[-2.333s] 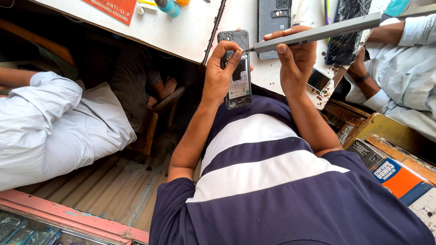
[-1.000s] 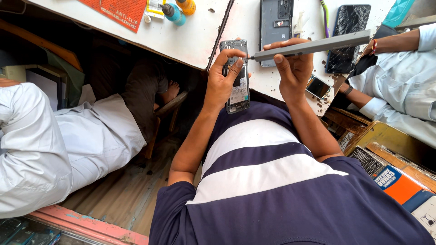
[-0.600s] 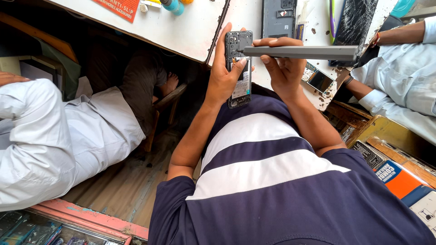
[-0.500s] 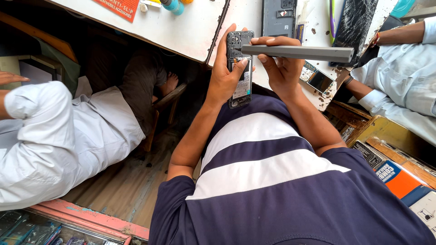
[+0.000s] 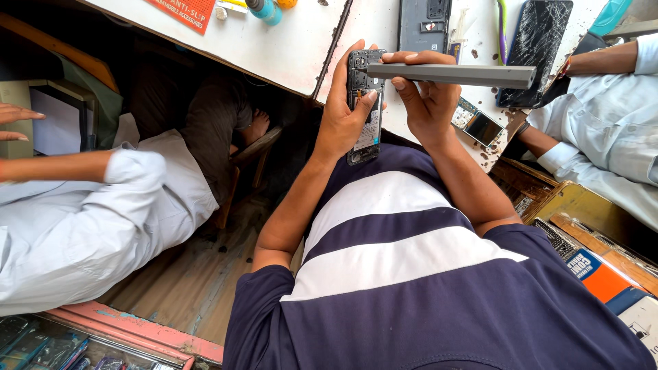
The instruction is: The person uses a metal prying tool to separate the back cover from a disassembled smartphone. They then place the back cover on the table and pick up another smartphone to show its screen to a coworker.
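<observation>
Left hand (image 5: 343, 120), fingers wrapped, steadies our opened phone (image 5: 363, 109); right hand (image 5: 428, 103) fingers pinch grey tool (image 5: 452, 74) at its top.

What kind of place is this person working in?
Most likely a small phone repair shop. The left hand holds an opened phone, the right hand holds a grey tool to it, and a cracked screen lies on the white bench.

White worktable (image 5: 288, 48) in daylight, wooden plank floor (image 5: 199, 281), wooden chair legs (image 5: 236, 181), dim space beneath
</observation>
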